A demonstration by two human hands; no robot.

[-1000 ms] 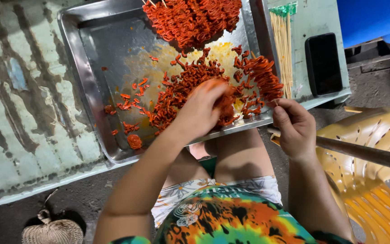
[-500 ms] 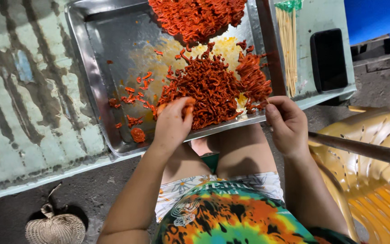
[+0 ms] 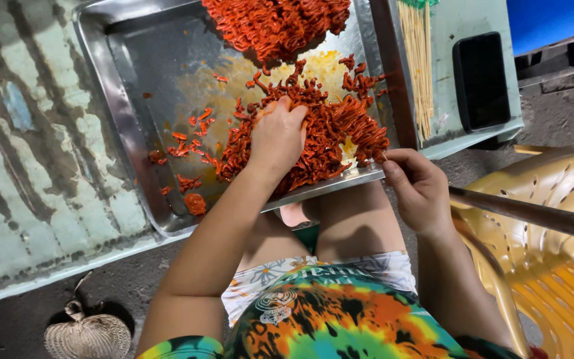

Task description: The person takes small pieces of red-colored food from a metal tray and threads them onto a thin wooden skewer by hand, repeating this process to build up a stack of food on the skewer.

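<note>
A large metal tray [image 3: 117, 143] lies on the table in front of me. A loose heap of red marinated meat pieces [image 3: 330, 129] sits at its near right part. My left hand [image 3: 277, 136] lies on top of this heap with fingers curled down into the pieces. My right hand [image 3: 416, 186] is at the tray's front rim beside the heap. Its thumb and fingers are pinched together, and what they hold is hidden. A mound of skewered red meat [image 3: 274, 23] fills the tray's far side.
A bundle of bamboo skewers [image 3: 416, 66] and a black phone [image 3: 479, 80] lie on a pale green tray to the right. A yellow plastic chair [image 3: 553, 266] and a metal pole [image 3: 533, 213] stand at my right. A woven fan [image 3: 88, 336] lies on the ground. The worn table top [image 3: 21, 166] stretches left.
My left hand drew back to the tray's front left, then moved forward and right onto the meat heap. My right hand stayed at the tray's front rim.
</note>
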